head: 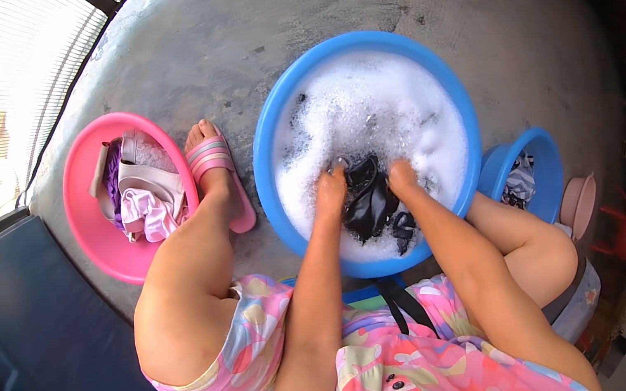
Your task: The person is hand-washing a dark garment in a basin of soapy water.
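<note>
Before me stands a large blue plastic basin (pixel 347 42) holding water thick with white suds (pixel 370 91). Both hands are in it, on either side of a wet black garment (pixel 370 204). My left hand (pixel 331 187) grips the garment's left edge, fingers curled and partly in foam. At its right edge is my right hand (pixel 402 175), blurred, its fingers hidden by suds and cloth. A thin black strap or cloth part (pixel 404 229) trails in the foam below the right hand.
Left of my slippered foot, a pink basin (pixel 76 174) holds pale and purple garments (pixel 151 183). A smaller blue basin (pixel 546 154) with patterned cloth (pixel 519 184) and a pink bowl (pixel 578 205) stand at right. A dark panelled door (pixel 39 319) is at far left.
</note>
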`<action>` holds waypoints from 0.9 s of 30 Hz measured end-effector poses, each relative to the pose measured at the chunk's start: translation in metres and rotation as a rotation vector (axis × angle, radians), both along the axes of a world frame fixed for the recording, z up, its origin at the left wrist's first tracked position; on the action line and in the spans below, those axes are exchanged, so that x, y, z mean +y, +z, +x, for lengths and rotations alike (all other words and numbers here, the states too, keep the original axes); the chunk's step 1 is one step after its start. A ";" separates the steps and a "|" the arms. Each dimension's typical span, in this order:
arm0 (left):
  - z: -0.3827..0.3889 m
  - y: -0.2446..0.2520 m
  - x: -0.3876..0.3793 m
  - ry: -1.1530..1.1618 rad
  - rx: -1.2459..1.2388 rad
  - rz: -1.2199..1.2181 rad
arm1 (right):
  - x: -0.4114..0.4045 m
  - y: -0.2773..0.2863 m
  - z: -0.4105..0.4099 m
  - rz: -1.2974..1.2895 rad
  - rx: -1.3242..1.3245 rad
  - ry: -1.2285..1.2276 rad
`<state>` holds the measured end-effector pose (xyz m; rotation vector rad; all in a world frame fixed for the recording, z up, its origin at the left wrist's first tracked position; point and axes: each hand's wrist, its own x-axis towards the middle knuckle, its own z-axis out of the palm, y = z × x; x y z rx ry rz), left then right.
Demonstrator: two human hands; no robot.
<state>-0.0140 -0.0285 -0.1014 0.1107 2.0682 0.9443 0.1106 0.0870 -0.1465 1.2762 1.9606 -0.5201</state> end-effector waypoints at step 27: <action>-0.048 0.159 0.002 -0.346 0.941 0.642 | 0.043 0.234 -0.009 0.117 1.743 -0.766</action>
